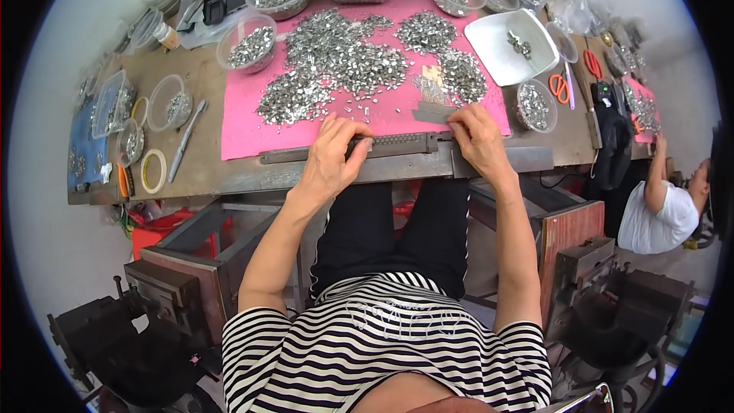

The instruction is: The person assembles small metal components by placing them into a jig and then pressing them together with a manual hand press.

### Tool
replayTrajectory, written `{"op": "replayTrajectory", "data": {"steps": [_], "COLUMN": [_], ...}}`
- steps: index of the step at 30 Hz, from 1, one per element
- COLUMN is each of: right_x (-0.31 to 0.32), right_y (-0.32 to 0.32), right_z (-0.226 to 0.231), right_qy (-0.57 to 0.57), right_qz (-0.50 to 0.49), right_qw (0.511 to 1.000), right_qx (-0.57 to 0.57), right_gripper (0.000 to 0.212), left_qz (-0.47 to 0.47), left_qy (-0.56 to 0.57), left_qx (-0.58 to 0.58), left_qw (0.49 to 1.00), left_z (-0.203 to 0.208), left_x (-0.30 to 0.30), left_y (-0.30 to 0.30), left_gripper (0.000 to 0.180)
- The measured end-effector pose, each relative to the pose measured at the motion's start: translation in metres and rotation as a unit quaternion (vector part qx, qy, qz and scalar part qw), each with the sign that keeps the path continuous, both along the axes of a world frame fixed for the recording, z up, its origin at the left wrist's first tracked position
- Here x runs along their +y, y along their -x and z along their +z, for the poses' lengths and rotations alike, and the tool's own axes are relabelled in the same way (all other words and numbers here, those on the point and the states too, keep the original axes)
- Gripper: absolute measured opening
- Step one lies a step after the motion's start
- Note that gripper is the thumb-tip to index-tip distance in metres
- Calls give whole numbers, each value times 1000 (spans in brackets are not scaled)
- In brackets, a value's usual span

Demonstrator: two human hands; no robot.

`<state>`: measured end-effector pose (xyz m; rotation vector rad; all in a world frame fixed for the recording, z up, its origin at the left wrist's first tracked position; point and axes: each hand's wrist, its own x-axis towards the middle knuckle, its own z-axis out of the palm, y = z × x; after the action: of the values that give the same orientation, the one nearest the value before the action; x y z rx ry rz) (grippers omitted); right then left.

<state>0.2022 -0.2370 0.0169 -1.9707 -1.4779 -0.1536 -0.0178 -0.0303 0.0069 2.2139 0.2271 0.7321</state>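
Note:
A long, narrow metal bar (401,144) with a row of small openings lies along the table's front edge, on the pink mat (243,126). My left hand (334,151) is closed over its left part, thumb and fingers bent around it. At the other end, my right hand (480,140) pinches the bar with its fingertips; whether a small piece is between them is hidden. Just beyond the bar, next to my right fingers, rests a flat grey metal strip (433,112). Small shiny metal pieces (371,67) form several heaps farther back on the mat.
Clear plastic tubs (248,42) of metal pieces surround the mat. A white tray (511,47) holds a few at the right, near orange-handled scissors (560,89). Tape (154,171) and a pen-like tool (186,141) lie left. A person in white (659,214) works at far right.

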Motion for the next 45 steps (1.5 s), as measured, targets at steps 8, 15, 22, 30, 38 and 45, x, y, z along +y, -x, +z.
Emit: {"op": "replayTrajectory", "data": {"steps": [8, 15, 22, 30, 38, 45], "right_x": [7, 19, 16, 17, 19, 22], "right_y": [40, 66, 65, 64, 69, 70], "right_z": [-3, -20, -18, -15, -13, -17], "right_qy": [-95, -99, -95, -122, -120, -113], "right_qz": [-70, -50, -43, -66, -87, -79], "right_qw": [965, 988, 989, 964, 961, 980], "right_qx": [235, 111, 102, 226, 233, 140], "right_gripper": [6, 12, 9, 11, 13, 16], "left_qz": [40, 43, 60, 66, 102, 256], "left_qy": [-98, -105, -104, -153, -128, -136], "left_qx": [-8, -41, -52, -34, -22, 27], "left_qw": [994, 993, 991, 985, 986, 957], "left_z": [-3, -9, -9, -4, -2, 8], "left_x": [-9, -9, -12, -41, -40, 37], "left_y": [-3, -5, -5, -40, -31, 24], "left_gripper": [19, 21, 17, 19, 23, 7]}}
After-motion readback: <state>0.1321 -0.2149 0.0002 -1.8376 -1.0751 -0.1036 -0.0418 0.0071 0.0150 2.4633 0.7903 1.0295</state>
